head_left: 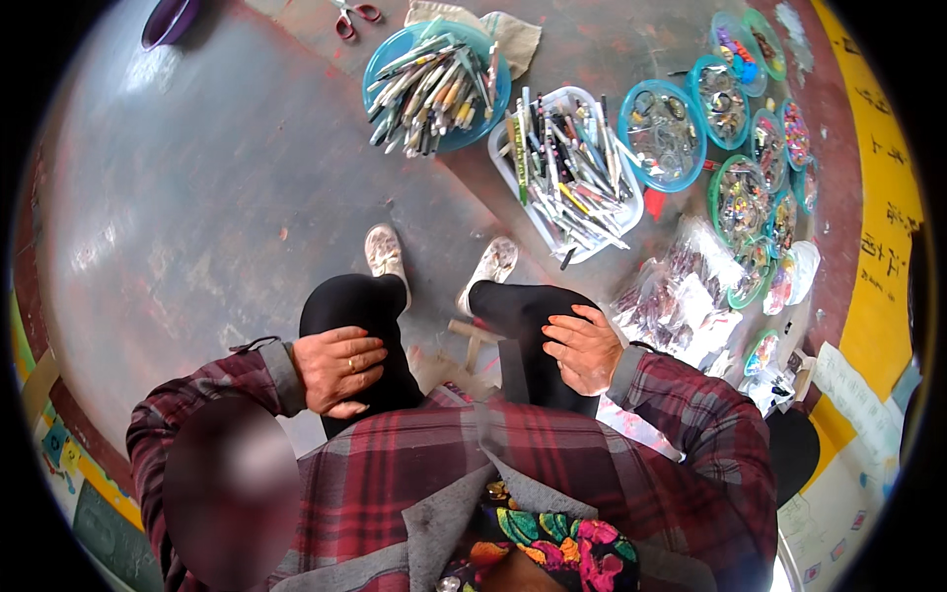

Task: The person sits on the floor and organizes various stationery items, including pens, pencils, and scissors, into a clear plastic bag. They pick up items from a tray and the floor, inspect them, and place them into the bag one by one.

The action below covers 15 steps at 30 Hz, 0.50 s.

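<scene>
Ref. pt.: centre of view; 12 o'clock = straight ahead of person. L hand (340,370), at 8 o'clock, lies palm-down across the L thigh of the black close-fitting fabric trousers (340,296); fingers side by side, thumb set apart, gold-coloured ring (350,363) on one finger; L grip open. R hand (584,349), at 4 o'clock, lies over the R leg of same trousers near the knee, fingers slightly bent w/ gaps betw. them; R grip open. Undersides of both hands hidden. Trousers pos.: knees bent and apart, L knee approx. 9 o'clock, R knee approx. 3 o'clock. White speckled shoes (385,252) stand at 10 and 1 o'clock on the grey smooth floor (227,197). Grey-cuffed red-and-black plaid jacket (385,464) fills 6 o'clock. At 12 o'clock: round blue plastic bowl (480,136), heaped w/ pens; beige cloth (518,39) just beside it. At 1 o'clock: white rectangular plastic tray (504,168), filled w/ assorted pens. Approx. 2 o'clock: round blue-rimmed plastic container (669,185) w/ small parts, too fine to ID. At 3 o'clock: clear plastic bags (686,281), contents unclear. At 11 o'clock: dark-red-handled scissors (345,28), partly cut off by view edge.
</scene>
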Tool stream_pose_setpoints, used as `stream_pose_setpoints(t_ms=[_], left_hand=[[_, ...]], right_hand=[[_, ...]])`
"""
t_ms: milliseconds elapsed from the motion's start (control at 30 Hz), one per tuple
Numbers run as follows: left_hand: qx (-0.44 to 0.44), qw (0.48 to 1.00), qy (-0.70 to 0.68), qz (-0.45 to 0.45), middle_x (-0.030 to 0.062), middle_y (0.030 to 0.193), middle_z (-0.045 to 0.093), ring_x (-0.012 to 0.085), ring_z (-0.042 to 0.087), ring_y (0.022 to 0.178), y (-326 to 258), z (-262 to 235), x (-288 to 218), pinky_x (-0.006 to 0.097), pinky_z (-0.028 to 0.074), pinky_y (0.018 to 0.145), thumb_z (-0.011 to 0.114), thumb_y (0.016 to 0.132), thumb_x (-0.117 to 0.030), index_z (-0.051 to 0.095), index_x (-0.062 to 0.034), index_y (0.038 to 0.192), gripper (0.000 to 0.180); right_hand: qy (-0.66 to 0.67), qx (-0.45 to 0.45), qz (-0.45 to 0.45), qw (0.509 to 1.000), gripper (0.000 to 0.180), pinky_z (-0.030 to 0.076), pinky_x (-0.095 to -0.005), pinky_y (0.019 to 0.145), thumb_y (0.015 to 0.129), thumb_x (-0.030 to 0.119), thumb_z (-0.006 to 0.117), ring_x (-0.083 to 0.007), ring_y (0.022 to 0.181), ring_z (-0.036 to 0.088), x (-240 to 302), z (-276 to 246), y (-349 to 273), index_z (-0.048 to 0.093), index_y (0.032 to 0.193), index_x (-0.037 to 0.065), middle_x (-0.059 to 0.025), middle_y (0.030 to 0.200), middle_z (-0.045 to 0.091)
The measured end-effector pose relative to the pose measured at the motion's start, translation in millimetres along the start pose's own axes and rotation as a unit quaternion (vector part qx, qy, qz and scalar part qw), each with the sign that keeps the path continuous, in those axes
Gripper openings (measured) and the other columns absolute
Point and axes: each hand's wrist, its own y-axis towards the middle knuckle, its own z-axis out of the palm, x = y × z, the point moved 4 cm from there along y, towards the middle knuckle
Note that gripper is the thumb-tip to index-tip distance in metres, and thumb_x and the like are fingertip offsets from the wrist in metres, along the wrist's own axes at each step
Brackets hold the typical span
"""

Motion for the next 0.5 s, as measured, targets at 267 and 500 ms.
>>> stream_pose_setpoints(t_ms=[267, 500], left_hand=[[-0.026, 0.972, 0.228, 0.056, 0.0164, 0.106, 0.06, 0.0292, 0.054, 0.107, 11.5, 42.0, -47.2, 0.042, 0.042, 0.093, 0.059, 0.076, -0.033, 0.061, -0.0002, 0.095, 0.038], [-0.151, 0.959, 0.239, -0.003, 0.0148, 0.099, 0.061, 0.031, 0.057, 0.101, 26.4, 68.0, -90.4, 0.044, 0.043, 0.092, 0.068, 0.063, -0.011, 0.06, 0.0004, 0.091, 0.032]], right_hand=[[-0.165, -0.161, -0.067, 0.971, 0.031, 0.037, -0.0428, 0.096, 0.063, 0.01, 0.064, -0.0255, 0.105, 0.056, 21.9, 25.6, -41.9, 0.061, 0.093, 0.006, -0.0101, 0.106, 0.06], [-0.234, -0.308, 0.065, 0.92, 0.023, 0.033, -0.0429, 0.1, 0.07, 0.011, 0.063, -0.0246, 0.108, 0.053, 89.7, 85.7, -94.8, 0.061, 0.093, 0.007, -0.0093, 0.105, 0.06]])
